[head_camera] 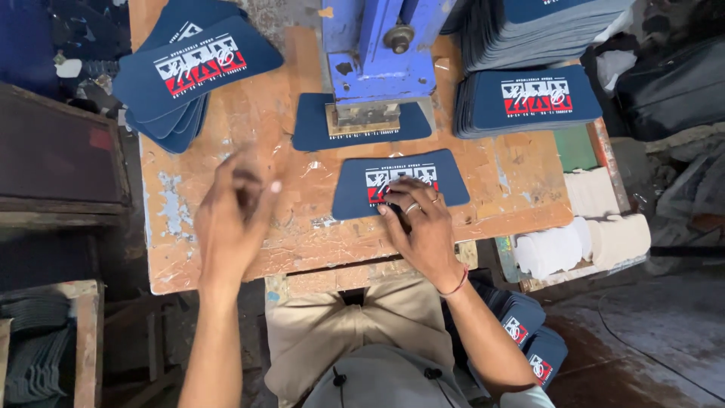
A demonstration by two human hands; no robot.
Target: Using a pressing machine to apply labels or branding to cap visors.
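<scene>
At about nine o'clock from the frame's centre, the left hand (232, 215) is seen blurred above the worn, paint-flecked wooden counter (302, 242); its fingers are loosely curled and half open, and nothing can be made out in its grasp. At eleven o'clock from it, a fanned stack of navy blue curved fabric panels (189, 72) is laid on the counter's corner, the top one printed with a white, red and black rectangular emblem.

At twelve o'clock, a blue metal press (377, 53) is stood on the counter, and a plain navy panel (361, 125) is pinned beneath its foot.

Just below, near the centre, a single navy blue curved panel with a white-and-red printed emblem (400, 185) is laid flat on the counter. The right hand (421, 227) is rested on its lower edge, fingers bent and pressed down onto the fabric, not closed around it; a ring is worn on one finger and a red thread at the wrist.

At two o'clock, a neat pile of the same printed navy panels (529, 102) is seen, with a taller pile (544, 26) behind it. At four o'clock, white fabric rolls (581, 245) are placed at the counter's edge, and more printed panels (529, 340) lie lower down.
</scene>
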